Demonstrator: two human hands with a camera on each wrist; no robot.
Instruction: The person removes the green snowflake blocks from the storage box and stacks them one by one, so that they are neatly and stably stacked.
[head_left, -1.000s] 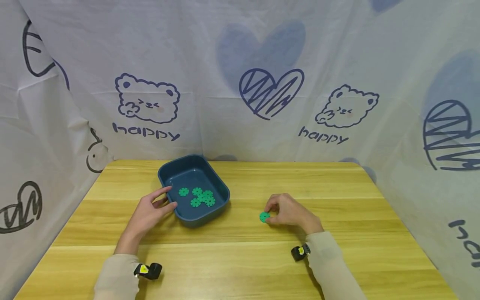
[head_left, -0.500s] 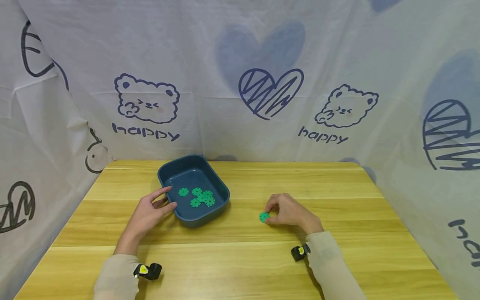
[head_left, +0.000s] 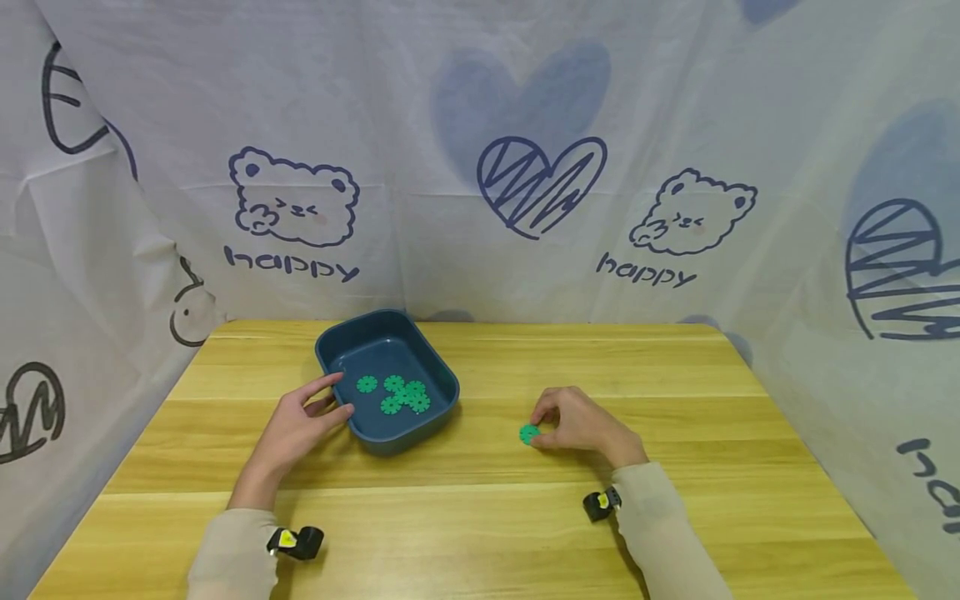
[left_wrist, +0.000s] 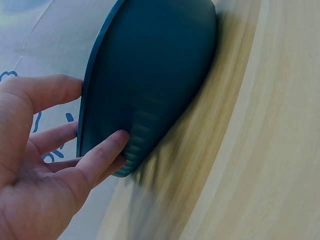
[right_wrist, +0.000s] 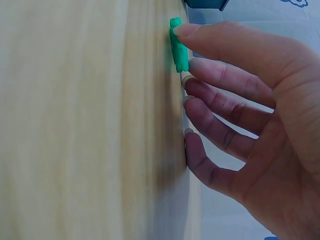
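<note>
A: Anything new?
B: No visible shift: right hand [head_left: 577, 422] keeps its fingers clamped on the green notched plastic disc [right_wrist: 179, 50], between the tips. Pickup seems no further.
A: Left hand [head_left: 296, 422]?
B: Fingers apart, touching the dark-blue rectangular plastic bin [left_wrist: 155, 60].

The left grip [head_left: 300, 421] is spread, its fingers extended with a gap among them. Behind it, the bare left wrist [head_left: 257, 483] runs back to the sleeved left forearm [head_left: 234, 554]. Well apart to its right, the right grip [head_left: 581, 425] forms a pinch, thumb [right_wrist: 235, 45] opposite index finger [right_wrist: 220, 75]; the other three fingers curve in a row beside the index. The sleeved right forearm [head_left: 663, 529] slants back and outward from that grip.
</note>
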